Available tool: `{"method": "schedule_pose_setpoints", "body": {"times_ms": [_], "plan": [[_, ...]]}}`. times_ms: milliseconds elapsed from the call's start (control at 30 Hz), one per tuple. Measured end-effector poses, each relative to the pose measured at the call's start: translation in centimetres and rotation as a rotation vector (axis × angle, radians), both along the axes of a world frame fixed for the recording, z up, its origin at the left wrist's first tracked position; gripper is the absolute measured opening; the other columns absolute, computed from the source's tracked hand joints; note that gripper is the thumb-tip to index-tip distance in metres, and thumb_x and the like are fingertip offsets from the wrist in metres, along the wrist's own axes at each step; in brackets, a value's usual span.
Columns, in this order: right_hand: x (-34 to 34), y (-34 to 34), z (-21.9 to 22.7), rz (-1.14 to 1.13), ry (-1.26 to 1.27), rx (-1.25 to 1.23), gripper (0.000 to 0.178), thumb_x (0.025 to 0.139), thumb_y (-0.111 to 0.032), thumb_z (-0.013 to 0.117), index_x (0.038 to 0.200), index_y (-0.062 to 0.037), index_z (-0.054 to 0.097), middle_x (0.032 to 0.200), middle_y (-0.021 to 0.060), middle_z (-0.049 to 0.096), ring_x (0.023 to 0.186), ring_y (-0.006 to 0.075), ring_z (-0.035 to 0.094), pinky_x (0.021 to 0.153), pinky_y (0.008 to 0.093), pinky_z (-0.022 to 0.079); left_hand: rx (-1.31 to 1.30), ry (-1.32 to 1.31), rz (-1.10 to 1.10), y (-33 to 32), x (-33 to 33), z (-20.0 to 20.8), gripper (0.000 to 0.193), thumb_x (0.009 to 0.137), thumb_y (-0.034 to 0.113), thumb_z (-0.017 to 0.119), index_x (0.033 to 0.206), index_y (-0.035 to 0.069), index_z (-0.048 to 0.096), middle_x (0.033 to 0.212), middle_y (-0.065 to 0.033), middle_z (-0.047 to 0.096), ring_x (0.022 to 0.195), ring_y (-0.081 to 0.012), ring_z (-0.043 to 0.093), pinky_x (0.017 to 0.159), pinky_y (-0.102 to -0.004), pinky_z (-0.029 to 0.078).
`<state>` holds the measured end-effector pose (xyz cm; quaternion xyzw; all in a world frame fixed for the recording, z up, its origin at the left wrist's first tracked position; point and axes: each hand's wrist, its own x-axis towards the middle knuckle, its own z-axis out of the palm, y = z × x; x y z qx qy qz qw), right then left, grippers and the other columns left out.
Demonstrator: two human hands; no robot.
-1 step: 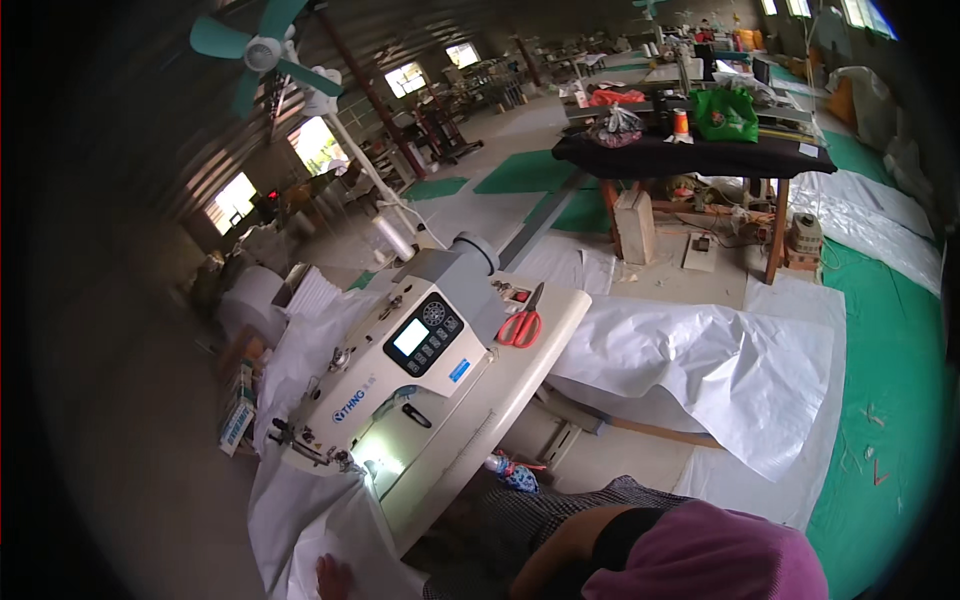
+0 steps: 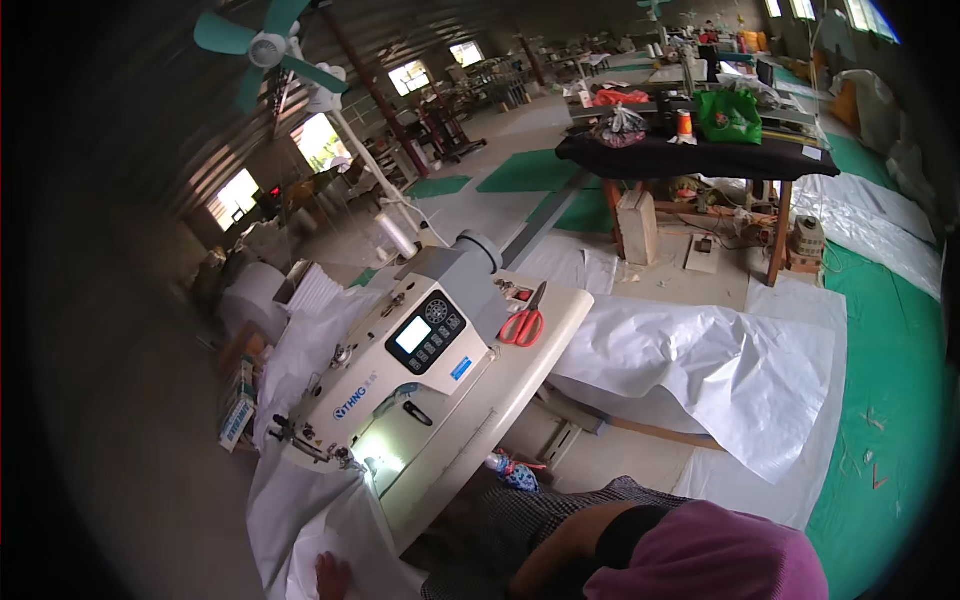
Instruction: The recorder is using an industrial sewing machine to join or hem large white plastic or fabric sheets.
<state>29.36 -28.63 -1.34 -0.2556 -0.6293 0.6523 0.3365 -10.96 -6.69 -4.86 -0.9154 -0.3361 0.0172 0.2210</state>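
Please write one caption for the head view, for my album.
A hand on white sheeting at a lit sewing machine, red-handled scissors lying on its pale worktop.

The white sheet (image 2: 340, 525) hangs at seven o'clock in the view, creased and loosely folded, meeting the lit needle end of the sewing machine (image 2: 385, 375). More white material bunches beyond the machine, toward eleven o'clock from the needle. The machine is white with a grey rear, its black panel's screen glowing, its needle end pointing to seven o'clock.
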Motion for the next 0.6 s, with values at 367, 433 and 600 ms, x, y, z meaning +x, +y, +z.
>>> {"method": "schedule_pose_setpoints", "body": {"times_ms": [367,433,600], "plan": [[-2.0,-2.8,-5.7,0.542,0.219,0.884,0.012,0.087,-0.013,0.058,0.093,-0.0061,0.066,0.095,0.0131,0.066,0.082,0.0254,0.062,0.072,0.0382,0.049,-0.351,-0.891,0.516,-26.5,22.5,8.3,0.027,0.086,0.025,0.067,0.100,0.002,0.069,0.099,-0.0151,0.069,0.092,-0.0342,0.066,0.079,-0.0419,0.054],[-3.5,-3.8,-7.4,0.648,-0.030,0.996,0.011,0.086,-0.014,0.062,0.091,-0.0041,0.065,0.091,0.0109,0.065,0.079,0.0256,0.061,0.071,0.0382,0.049,-0.258,-0.679,0.365,-28.6,24.4,6.8,0.025,0.087,0.027,0.066,0.096,0.004,0.070,0.096,-0.0143,0.069,0.092,-0.0307,0.067,0.076,-0.0391,0.055],[2.0,-2.8,-4.9,0.746,-0.305,-0.307,0.019,0.092,-0.012,0.060,0.106,0.0004,0.061,0.104,0.0109,0.064,0.090,0.0214,0.062,0.083,0.0357,0.051,-0.584,-0.901,0.529,-31.8,24.6,4.5,0.033,0.090,0.029,0.063,0.110,0.003,0.064,0.094,-0.0153,0.067,0.088,-0.0333,0.066,0.073,-0.0421,0.054]]}}
